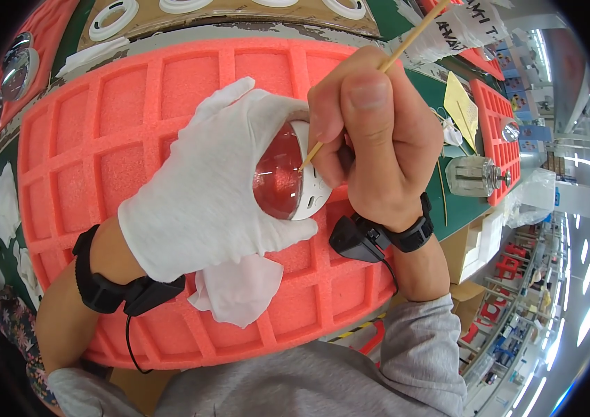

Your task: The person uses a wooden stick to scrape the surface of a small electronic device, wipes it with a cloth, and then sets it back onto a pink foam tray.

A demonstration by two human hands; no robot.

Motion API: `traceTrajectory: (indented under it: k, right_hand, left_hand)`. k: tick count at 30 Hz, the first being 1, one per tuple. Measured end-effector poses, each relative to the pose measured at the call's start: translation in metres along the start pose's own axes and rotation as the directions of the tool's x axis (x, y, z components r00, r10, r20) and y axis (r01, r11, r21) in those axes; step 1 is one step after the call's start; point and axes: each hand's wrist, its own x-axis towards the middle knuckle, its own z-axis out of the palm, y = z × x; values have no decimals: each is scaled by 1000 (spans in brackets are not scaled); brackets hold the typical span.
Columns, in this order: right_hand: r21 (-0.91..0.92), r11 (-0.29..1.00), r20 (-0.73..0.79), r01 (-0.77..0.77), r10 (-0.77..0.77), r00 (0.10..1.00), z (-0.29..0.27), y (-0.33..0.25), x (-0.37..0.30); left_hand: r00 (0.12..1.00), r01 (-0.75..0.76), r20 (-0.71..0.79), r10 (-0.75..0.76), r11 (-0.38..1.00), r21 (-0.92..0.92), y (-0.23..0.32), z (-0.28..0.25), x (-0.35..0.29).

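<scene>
My left hand (204, 181), in a white glove, is wrapped round a clear dome cover (277, 182) with a white slotted rim. The pink foam shows through the dome. My bare right hand (378, 132) pinches a thin wooden stick (406, 40). Its lower tip meets the seam between the clear dome and the white rim. Under my left hand a white cloth (239, 290) lies crumpled on the pink foam tray (124, 101). Both wrists carry black strapped devices.
White rings (112, 19) lie on cardboard at the back. A glass bottle with a metal top (472, 176) and a yellow sheet (460, 108) are on the green table at right. A second pink tray (496, 125) stands beyond. More domes (18, 73) sit in a tray at far left.
</scene>
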Motion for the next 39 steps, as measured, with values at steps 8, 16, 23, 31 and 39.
traceTrajectory:
  k: [8, 16, 23, 31, 39]
  right_hand:
    - [-177, 950, 79, 258, -248, 966, 3, 1, 2]
    - [-24, 994, 55, 102, -101, 993, 5, 3, -5]
    - [-61, 995, -6, 83, -84, 996, 12, 1, -4]
    - [-134, 980, 66, 145, -138, 988, 9, -1, -1]
    - [-41, 999, -53, 26, -28, 998, 10, -4, -3]
  left_hand:
    - [997, 67, 38, -66, 998, -13, 6, -2, -3]
    - [999, 40, 8, -39, 998, -40, -3, 3, -5]
    - [999, 7, 31, -7, 1000, 7, -1, -2, -5]
    - [1000, 23, 9, -23, 999, 41, 3, -5, -8]
    - [1000, -2, 28, 2, 1000, 19, 1, -5, -5]
